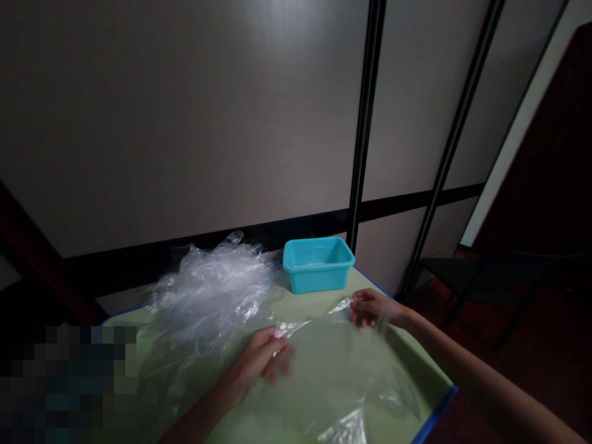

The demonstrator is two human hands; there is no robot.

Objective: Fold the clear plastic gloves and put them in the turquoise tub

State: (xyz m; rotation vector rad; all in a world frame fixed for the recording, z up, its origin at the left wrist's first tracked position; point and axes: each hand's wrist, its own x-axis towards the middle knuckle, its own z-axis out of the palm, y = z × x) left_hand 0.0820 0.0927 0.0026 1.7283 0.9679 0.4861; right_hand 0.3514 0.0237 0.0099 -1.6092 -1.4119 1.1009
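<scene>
A clear plastic bag (346, 425) is stretched between my two hands above the green table (296, 302). My left hand (266, 354) pinches its upper edge near the middle of the view, its lower fingers blurred. At the opposite end of that edge, my right hand (370, 308) grips the plastic between thumb and fingers. A loose heap of crumpled clear plastic (213, 290) lies on the table beyond my left hand. Behind the stretched edge stands a turquoise plastic basket (319, 277), touched by neither hand.
Tall grey sliding panels (208, 123) with black frames rise behind the table. The table has a blue edge (435, 416) at the right. A dark chair (485, 283) stands beyond it on the right. Pixelation covers the lower left corner.
</scene>
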